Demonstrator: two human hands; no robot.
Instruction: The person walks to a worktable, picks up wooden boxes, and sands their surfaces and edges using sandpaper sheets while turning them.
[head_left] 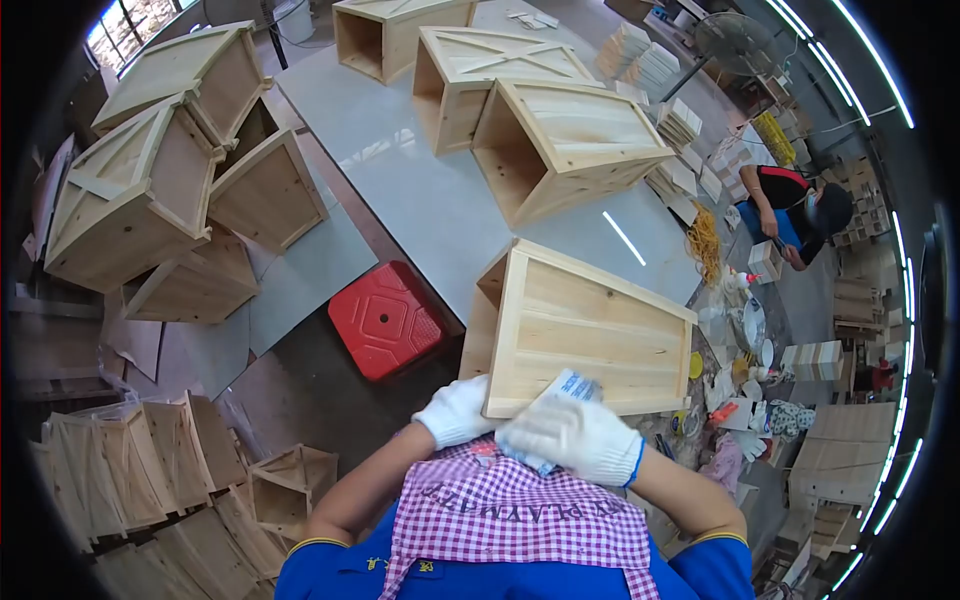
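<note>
A tapered wooden box [605, 335] lies on its side at the near edge of the grey table, its open end to the left. My left hand [455, 411], in a white knit glove, grips the box's near left corner. Gloved the same way and a little blurred, my right hand [580, 442] holds a white piece with blue print [572, 388], perhaps folded sandpaper, against the box's near edge. The fingers of my right hand partly cover this piece, so its full shape is hidden.
Similar boxes [570, 135] stand farther back on the table [400, 175]; more are stacked at left [140, 200] and lower left [170, 460]. A red plastic stool [385, 320] is beside the table. At right, a person [785, 205] works near wood pieces and a cluttered bench.
</note>
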